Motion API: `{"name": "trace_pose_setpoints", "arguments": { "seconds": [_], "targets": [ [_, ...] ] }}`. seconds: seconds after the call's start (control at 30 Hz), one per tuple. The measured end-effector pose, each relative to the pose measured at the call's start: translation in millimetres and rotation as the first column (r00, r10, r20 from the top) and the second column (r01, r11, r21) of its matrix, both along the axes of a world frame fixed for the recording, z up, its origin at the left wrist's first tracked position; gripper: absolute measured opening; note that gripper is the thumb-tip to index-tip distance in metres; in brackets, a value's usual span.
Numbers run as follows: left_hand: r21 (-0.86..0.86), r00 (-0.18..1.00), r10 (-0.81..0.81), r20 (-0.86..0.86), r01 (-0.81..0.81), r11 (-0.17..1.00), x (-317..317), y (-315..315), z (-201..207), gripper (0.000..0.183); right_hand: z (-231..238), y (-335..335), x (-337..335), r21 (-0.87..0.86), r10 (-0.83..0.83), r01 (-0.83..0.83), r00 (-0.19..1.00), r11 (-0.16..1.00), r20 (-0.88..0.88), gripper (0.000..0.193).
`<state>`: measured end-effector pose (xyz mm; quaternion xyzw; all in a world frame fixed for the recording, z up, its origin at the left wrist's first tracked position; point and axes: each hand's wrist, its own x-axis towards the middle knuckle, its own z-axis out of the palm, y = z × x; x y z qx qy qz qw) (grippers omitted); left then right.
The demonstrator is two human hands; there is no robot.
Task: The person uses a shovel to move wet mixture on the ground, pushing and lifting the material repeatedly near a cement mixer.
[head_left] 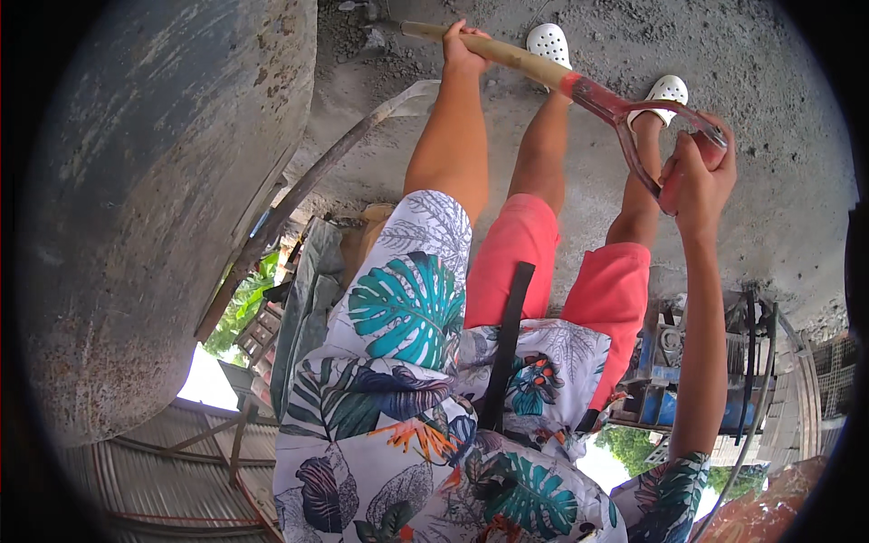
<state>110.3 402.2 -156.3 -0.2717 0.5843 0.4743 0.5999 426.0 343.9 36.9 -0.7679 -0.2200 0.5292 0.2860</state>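
Note:
A shovel [529, 65] with a wooden shaft and a worn red D-shaped grip slants across the upper part of the view. My left hand [466, 47] is wrapped round the shaft toward its far end. At the right, my right hand [704, 176] is closed on the crossbar of the D-grip. The blade cannot be made out at the upper edge. Beneath the tool lies rough grey ground [724, 54] with gravel and what looks like cement mix. My feet, in white perforated clogs [549, 43], stand just past the shaft.
A big, scuffed grey metal drum [172, 181] fills the left side. Beside it runs a curved, rusty bar [299, 195]. Corrugated metal sheets [172, 480] show at the lower left. Blue-and-grey equipment [665, 398] and a rusty reddish surface [769, 502] are at the lower right.

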Motion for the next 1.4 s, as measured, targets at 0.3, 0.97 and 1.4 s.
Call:
{"name": "trace_pose_setpoints", "arguments": {
  "seconds": [0.3,0.97,1.4],
  "targets": [
    [-0.159,0.999,-0.037,-0.004,0.036,0.987,63.3,-38.0,13.1,0.017,-21.2,-54.4,87.0,-0.116,-0.257,0.241,0.956,0.963,-0.144,0.029],
    [-0.171,0.960,-0.046,0.275,0.096,0.981,169.2,-56.7,28.6,0.013,80.6,-62.4,140.3,-0.149,-0.267,0.285,0.955,0.947,0.129,0.026],
    [-0.154,0.966,-0.251,-0.061,0.239,0.959,-74.2,-1.4,-0.2,0.012,17.2,4.8,-56.5,-0.081,-0.148,0.146,0.989,0.986,-0.028,0.027]
  ]
}}
